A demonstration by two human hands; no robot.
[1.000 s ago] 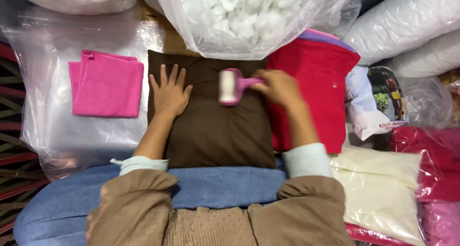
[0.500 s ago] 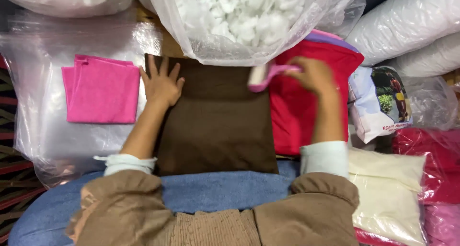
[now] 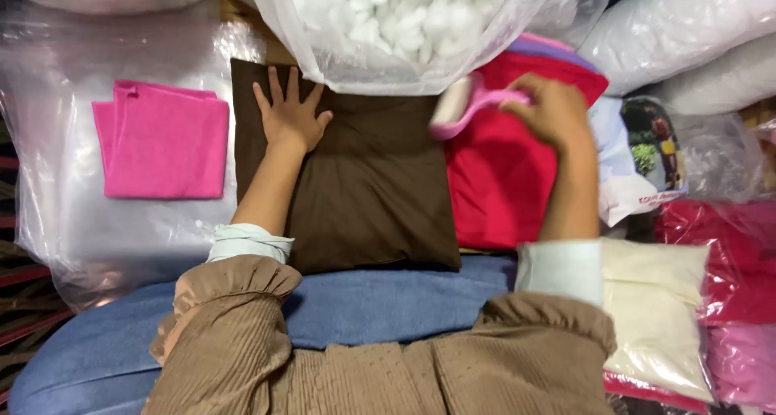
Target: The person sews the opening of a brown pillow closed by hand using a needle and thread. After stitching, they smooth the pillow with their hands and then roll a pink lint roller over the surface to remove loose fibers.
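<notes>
Lint roller [image 3: 459, 108] lifted off brown cushion [image 3: 364, 189], right hand [image 3: 554, 108] grip clamped on handle, left hand [image 3: 289, 114] flat on cushion

Lighting bright, even, from overhead; colours saturated. Glare patches on clear plastic sheet [image 3: 73, 245] at left and on stuffing bag [image 3: 404, 27] at top. Soft shadow under bag across top of brown cushion [image 3: 364, 189]. Lint roller [image 3: 461, 108] and right hand [image 3: 554, 108] motion-blurred; left hand [image 3: 289, 116] sharp. Slight softness toward frame corners. Printed packet [image 3: 647, 156] legible but soft.
</notes>
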